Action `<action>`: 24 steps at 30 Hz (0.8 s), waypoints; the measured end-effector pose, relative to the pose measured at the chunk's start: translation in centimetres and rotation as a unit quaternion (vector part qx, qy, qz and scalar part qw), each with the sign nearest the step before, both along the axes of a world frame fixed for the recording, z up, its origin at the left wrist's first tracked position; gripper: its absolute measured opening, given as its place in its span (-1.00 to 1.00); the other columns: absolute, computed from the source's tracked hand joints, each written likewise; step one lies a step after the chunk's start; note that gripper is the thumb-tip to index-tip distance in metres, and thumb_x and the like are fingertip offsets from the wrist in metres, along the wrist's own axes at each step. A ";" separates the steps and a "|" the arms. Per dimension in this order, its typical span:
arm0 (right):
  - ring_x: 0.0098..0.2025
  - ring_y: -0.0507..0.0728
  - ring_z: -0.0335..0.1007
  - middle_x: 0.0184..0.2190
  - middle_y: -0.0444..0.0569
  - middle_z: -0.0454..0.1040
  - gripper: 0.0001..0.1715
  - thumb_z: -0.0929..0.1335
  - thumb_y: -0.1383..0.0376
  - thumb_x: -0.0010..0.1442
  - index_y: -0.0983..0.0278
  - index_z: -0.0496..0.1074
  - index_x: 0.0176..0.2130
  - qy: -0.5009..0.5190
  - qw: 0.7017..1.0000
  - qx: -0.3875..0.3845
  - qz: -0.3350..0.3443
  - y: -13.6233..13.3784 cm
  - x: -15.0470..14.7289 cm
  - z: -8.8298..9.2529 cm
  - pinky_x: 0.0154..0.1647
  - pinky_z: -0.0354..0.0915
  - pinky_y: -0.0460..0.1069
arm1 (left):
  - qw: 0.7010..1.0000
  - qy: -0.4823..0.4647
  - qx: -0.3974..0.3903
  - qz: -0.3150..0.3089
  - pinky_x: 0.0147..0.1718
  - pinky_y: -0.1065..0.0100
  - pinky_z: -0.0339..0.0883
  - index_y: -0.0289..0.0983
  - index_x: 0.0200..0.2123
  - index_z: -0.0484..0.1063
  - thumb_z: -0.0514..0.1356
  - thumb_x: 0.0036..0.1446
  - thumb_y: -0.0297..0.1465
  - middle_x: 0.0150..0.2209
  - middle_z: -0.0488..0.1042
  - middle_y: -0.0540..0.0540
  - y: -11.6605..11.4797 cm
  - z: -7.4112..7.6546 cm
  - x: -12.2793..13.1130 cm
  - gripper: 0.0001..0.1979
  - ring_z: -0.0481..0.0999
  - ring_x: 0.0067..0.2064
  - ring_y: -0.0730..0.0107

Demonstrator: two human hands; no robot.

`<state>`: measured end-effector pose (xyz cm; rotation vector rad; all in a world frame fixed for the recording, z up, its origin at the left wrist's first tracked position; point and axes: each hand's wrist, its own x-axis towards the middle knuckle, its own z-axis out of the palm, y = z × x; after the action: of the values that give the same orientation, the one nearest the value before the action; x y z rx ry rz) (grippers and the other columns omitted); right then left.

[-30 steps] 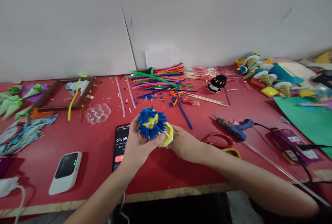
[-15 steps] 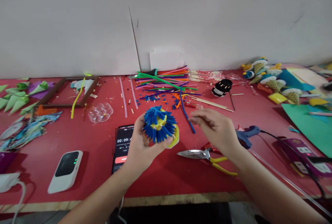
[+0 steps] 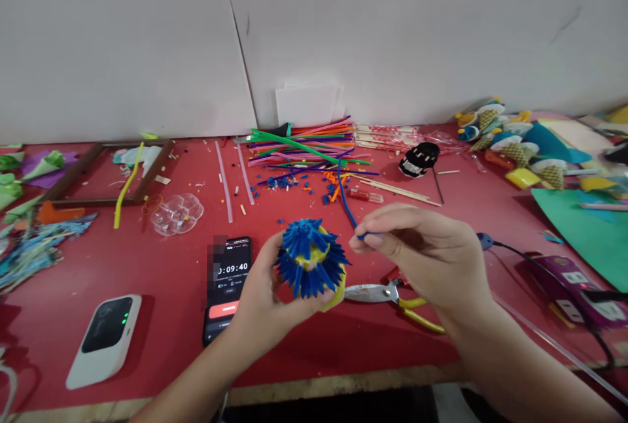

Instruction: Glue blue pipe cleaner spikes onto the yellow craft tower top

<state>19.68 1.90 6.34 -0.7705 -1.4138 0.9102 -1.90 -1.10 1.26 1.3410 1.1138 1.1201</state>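
Observation:
My left hand (image 3: 267,299) is wrapped round a spiky craft piece (image 3: 310,256) made of short blue straw bits on a yellow base, held just above the red table (image 3: 147,266). My right hand (image 3: 426,253) is to its right, fingers pinched on the near end of a long blue straw (image 3: 345,204) that runs back toward the pile of coloured straws (image 3: 304,145). Scissors with red and yellow handles (image 3: 392,295) lie under my right hand.
A phone showing a timer (image 3: 228,286) lies left of my left hand. A white pocket device (image 3: 103,341) sits at front left. A glue gun's cord (image 3: 520,253) and a power strip (image 3: 583,292) are at right. Paper cones, a wooden frame (image 3: 98,168) and a clear plastic tray (image 3: 176,214) occupy the left.
My right hand left the craft piece, reached over the scissors to the blue straw and pinched its end. My left hand kept hold of the spiky piece.

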 end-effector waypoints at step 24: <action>-0.49 -0.03 0.58 -0.38 -0.12 0.71 -0.91 0.50 0.38 0.29 0.18 0.60 -0.18 0.063 0.997 -0.025 -0.032 -1.5 -0.1 -3.1 -0.49 0.52 -0.16 | 0.998 0.067 -0.017 -0.007 0.01 0.11 0.59 -0.09 0.14 0.37 0.51 0.02 -0.18 0.03 0.60 -0.12 -0.6 -0.2 0.4 -0.36 0.68 -0.01 0.11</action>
<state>19.55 0.44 3.21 -0.7773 -1.2539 0.9315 -1.53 -1.69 1.07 1.4116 1.2130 1.0101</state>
